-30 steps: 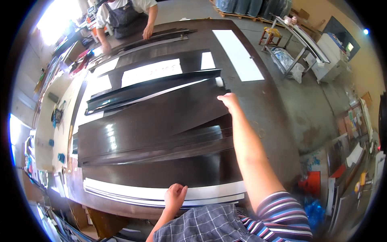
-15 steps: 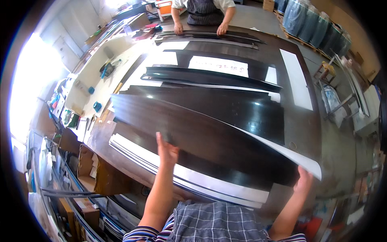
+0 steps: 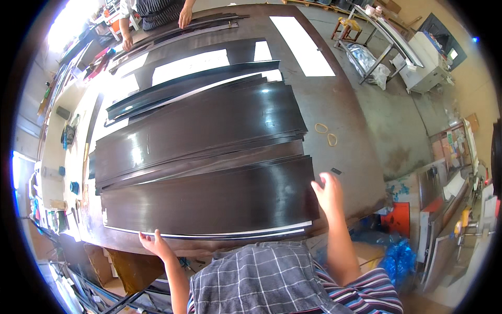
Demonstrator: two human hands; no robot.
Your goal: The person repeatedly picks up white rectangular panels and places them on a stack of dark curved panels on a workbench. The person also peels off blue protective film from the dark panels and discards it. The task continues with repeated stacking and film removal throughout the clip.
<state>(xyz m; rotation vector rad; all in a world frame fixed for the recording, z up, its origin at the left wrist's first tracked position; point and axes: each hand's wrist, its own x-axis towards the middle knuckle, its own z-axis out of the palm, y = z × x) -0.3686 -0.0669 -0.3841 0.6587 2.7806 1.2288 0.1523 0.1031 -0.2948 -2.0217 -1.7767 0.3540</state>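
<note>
A long dark sheet (image 3: 209, 201) lies flat on the pile nearest me, covering most of the white sheet edges (image 3: 251, 231) beneath it. By its front edge, toward the left, is my left hand (image 3: 155, 244), fingers apart and holding nothing. Just off the sheet's right end I have my right hand (image 3: 330, 194) raised with thumb and fingers spread. Behind lies a wider stack of dark glossy sheets (image 3: 209, 123), their edges uneven and overlapping. Farther back rests a long dark strip (image 3: 193, 86) with a bent-up edge.
Two rubber bands (image 3: 332, 139) and a small dark piece (image 3: 336, 171) lie on the brown table (image 3: 355, 157). A white sheet (image 3: 300, 46) is at the far right. Across the table, a co-worker's hands (image 3: 185, 17) are at dark strips. A metal-framed stand (image 3: 374, 44) stands beyond.
The sheet I was tilting by its right corner now lies flat on the near pile. My right hand has let go, and my left hand is at the front edge. My view has turned right.
</note>
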